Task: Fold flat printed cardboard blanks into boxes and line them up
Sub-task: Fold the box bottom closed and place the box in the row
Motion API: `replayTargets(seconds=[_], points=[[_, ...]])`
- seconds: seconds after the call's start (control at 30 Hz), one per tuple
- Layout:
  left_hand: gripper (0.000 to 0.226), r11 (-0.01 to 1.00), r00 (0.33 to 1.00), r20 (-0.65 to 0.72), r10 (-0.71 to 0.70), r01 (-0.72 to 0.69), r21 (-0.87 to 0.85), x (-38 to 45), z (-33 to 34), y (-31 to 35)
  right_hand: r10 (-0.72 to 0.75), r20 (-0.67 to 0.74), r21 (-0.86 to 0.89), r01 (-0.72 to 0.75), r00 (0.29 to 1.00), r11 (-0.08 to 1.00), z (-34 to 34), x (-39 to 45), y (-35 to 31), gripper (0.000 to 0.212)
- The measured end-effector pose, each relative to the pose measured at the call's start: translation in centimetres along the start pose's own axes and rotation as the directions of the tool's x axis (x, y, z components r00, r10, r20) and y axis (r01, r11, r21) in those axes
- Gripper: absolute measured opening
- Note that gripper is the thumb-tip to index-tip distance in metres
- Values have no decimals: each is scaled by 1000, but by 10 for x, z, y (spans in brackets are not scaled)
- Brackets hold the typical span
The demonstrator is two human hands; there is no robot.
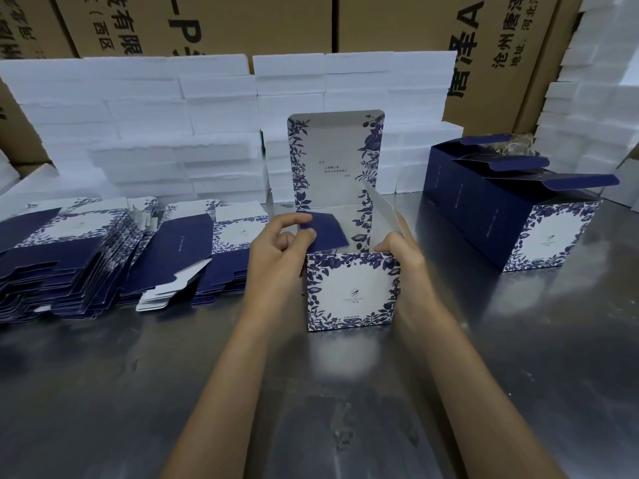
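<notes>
Steel-grey worktop [138,392] is carrying a half-folded box [352,292] just in front of the person, standing upright with its lid [335,157] raised. The left hand [276,250] is pinching a dark blue side flap [326,231] between thumb and fingers, and the right hand [401,247] is gripping the box's right top corner. Flat blanks [103,250] are lying in stacks to the left. Finished boxes [511,209] are standing in a line to the right. White foam blocks [173,122] and brown cartons [276,22] are rising behind.

A steel table [345,392] carries an open box [352,292]; left of it flat blanks [86,257], right folded boxes [511,209], behind foam slabs [173,126]
</notes>
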State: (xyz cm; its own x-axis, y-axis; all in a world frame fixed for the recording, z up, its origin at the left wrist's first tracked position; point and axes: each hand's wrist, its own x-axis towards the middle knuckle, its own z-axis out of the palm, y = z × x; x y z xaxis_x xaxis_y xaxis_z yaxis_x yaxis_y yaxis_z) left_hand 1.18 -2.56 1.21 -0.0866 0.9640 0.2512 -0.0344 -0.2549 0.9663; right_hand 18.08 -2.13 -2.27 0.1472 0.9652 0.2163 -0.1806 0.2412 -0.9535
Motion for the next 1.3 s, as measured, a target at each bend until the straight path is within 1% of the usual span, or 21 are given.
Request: replayTargets(seconds=[0.07,0.1,0.17,0.23,0.3,0.37,0.4,0.43,0.5,0.53,0.63,0.73,0.8,0.83,0.87,0.93,1.03,1.13,1.2,1.3], points=[[7,997,999,-24,-27,25,-68,1,-1,0,36,2,29,-36,999,999,-1,2,-3,58],[5,998,999,-30,-31,29,-62,2,-1,0,45,8,25,-45,999,999,-1,2,-5,60],[9,1000,999,-35,-4,5,6,5,-1,-3,25,31,22,-26,999,999,0,-1,-7,66],[18,995,998,-35,52,-48,86,7,0,-6,16,45,15,-17,999,1000,-1,-3,-6,66],[18,993,997,-33,69,-66,97,7,0,-7,4,44,35,-5,999,999,-2,-3,-4,60],[8,998,998,-33,46,-44,52,7,-2,-7,-13,65,86,7,998,996,-4,-3,-2,51],[3,999,999,-31,31,-30,32,8,-3,-6,-19,78,97,12,997,995,-5,-4,-2,53],[4,1000,999,-28,17,-17,19,9,-4,-7,-26,94,95,17,995,995,-6,-5,-3,59],[6,1000,1000,-15,0,0,2,10,-6,-7,-32,139,61,23,990,998,-8,-5,-6,70],[9,1000,1000,-7,0,0,3,9,-6,-8,-33,148,39,28,988,999,-9,-5,-7,72],[19,999,999,-9,34,-34,39,8,-3,-8,-24,131,-6,25,991,1000,-10,-8,-14,66],[17,999,999,-28,42,-42,5,6,-1,-8,21,214,60,-35,977,998,-13,-11,-19,61],[15,1000,1000,-23,21,-21,-1,6,0,-10,72,244,22,-80,967,997,-15,-12,-25,71],[15,1000,1000,-17,0,0,-12,7,0,-11,83,238,0,-86,968,996,-16,-12,-27,74],[16,999,1000,-9,-23,23,-36,8,0,-12,86,216,-21,-84,973,996,-16,-12,-29,71],[18,992,998,12,-60,60,-110,9,1,-14,54,160,-57,-45,986,997,-16,-11,-30,54],[21,981,997,44,-71,77,-179,10,1,-16,29,117,-81,-20,993,997,-16,-12,-31,46],[23,963,989,120,-89,116,-244,9,1,-17,29,71,-205,-14,997,979,-16,-13,-34,35],[25,961,985,145,-93,127,-247,10,2,-17,-7,14,-257,11,1000,966,-14,-13,-35,30],[23,981,992,114,-60,80,-176,11,3,-18,-93,-78,-311,64,993,948,-15,-11,-36,31]])
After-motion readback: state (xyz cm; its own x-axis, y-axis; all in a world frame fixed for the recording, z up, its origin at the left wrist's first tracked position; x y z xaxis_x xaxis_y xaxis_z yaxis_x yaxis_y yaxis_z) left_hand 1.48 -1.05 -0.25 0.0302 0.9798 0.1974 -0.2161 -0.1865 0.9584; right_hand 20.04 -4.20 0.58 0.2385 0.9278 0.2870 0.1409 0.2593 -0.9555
